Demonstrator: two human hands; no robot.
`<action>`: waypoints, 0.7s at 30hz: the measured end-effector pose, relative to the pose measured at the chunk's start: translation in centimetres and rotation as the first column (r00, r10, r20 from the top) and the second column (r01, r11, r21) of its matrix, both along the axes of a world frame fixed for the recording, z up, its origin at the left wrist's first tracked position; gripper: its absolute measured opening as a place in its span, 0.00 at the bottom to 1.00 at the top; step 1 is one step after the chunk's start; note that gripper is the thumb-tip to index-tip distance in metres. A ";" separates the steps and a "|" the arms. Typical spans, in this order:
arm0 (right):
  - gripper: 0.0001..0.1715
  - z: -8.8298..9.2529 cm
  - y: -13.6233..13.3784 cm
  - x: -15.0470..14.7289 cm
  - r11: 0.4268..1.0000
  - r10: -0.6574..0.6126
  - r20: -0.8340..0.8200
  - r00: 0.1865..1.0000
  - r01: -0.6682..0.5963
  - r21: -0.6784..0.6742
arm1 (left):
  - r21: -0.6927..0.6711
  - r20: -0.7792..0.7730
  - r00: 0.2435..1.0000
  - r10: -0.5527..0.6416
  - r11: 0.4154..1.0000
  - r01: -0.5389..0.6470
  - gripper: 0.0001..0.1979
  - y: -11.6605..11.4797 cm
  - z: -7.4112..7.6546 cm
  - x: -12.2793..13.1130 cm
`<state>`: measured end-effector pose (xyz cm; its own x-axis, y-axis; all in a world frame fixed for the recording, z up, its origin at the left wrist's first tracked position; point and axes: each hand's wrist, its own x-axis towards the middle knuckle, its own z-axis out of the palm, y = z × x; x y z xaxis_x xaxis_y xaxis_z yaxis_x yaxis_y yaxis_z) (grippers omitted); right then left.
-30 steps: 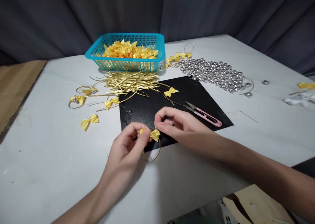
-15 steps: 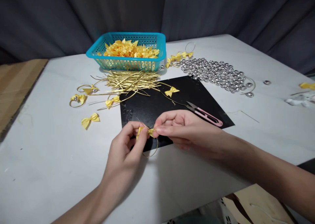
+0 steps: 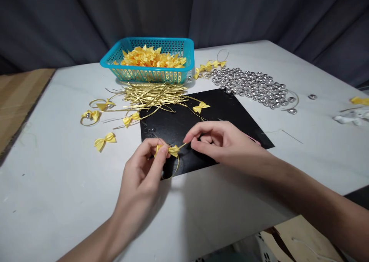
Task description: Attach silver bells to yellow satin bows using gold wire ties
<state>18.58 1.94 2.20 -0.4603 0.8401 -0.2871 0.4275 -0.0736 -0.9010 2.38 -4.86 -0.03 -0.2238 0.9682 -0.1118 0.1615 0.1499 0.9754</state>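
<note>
My left hand [image 3: 144,168] pinches a yellow ribbon bow [image 3: 174,151] between thumb and index finger, above the front of a black mat [image 3: 170,127]. From the bow a thin gold wire [image 3: 178,165] curves down in a loop, and a short end sticks out to the right. At the tip of that end are the closed fingertips of my right hand [image 3: 223,143]. A small dark gap shows between its thumb and index finger. Beneath the right hand, pink thread snips [image 3: 253,140] are mostly hidden.
Behind the mat lies a pile of gold wires [image 3: 155,95], with a blue basket [image 3: 150,70] of yellow bows beyond it. Silver beads [image 3: 253,86] are heaped at right. Several loose bows, including one bow [image 3: 105,141] at left, lie on the white table [image 3: 57,185].
My right hand has moved slightly up and away from the bow, exposing the short gold wire end. It now covers more of the snips. The left hand with the bow has shifted slightly left.
</note>
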 end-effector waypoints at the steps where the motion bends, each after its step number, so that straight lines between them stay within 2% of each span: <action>1: 0.05 0.0 -0.1 0.0 1.000 -0.012 -0.010 1.000 0.012 0.007 | 0.004 0.003 1.000 0.007 1.000 -0.007 0.04 0.0 0.0 0.0; 5: 0.08 -0.3 -0.3 -0.1 0.997 0.005 -0.088 0.996 -0.012 -0.079 | 0.004 0.017 1.000 0.010 1.000 -0.010 0.05 0.0 0.1 0.0; 9: 0.05 -0.5 -0.3 -0.2 0.983 0.036 -0.142 0.989 -0.061 -0.174 | -0.012 0.003 1.000 0.002 1.000 -0.002 0.05 0.0 0.2 0.0; 12: 0.05 -0.5 -0.1 -0.2 0.993 0.013 -0.130 0.991 -0.028 -0.118 | -0.028 -0.016 1.000 -0.026 0.999 0.026 0.06 0.1 0.0 -0.1; 16: 0.06 -0.9 -0.3 -0.4 0.995 -0.057 -0.096 0.994 0.064 0.071 | -0.082 -0.016 0.992 -0.121 0.989 0.120 0.07 0.2 -0.4 -0.1; 19: 0.08 -1.5 -0.6 -0.6 0.999 -0.015 -0.132 0.991 0.022 0.048 | -0.112 0.036 0.977 -0.208 0.971 0.211 0.07 0.2 -0.7 0.1; 21: 0.07 -1.8 -0.7 -0.7 1.000 -0.022 -0.179 0.984 0.022 -0.003 | -0.135 0.097 0.974 -0.204 0.967 0.216 0.07 0.3 -0.7 0.1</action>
